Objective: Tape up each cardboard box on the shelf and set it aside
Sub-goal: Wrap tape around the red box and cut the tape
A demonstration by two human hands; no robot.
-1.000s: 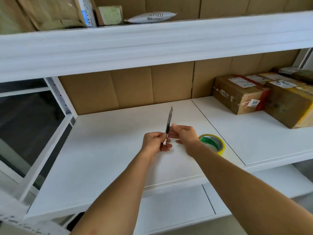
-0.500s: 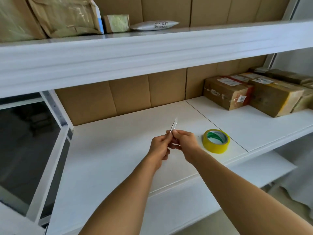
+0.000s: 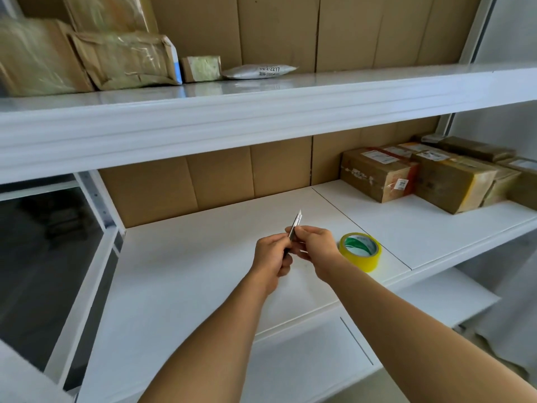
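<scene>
While left hand point(image 3: 270, 254) grips slim metal cutter point(image 3: 294, 231), right hand point(image 3: 315, 246) pinches it; glossy yellow tape roll point(image 3: 360, 252) beside.

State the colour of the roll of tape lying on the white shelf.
Yellow roll of packing tape with a green-and-white inner core, seen in the head view.

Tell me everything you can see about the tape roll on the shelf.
The tape roll is yellow with a green-and-white printed core, glossy like plastic packing tape. It lies flat, hole up, on the white middle shelf, just right of the right hand. Nothing grips it; whether the hand touches it is unclear.
</scene>
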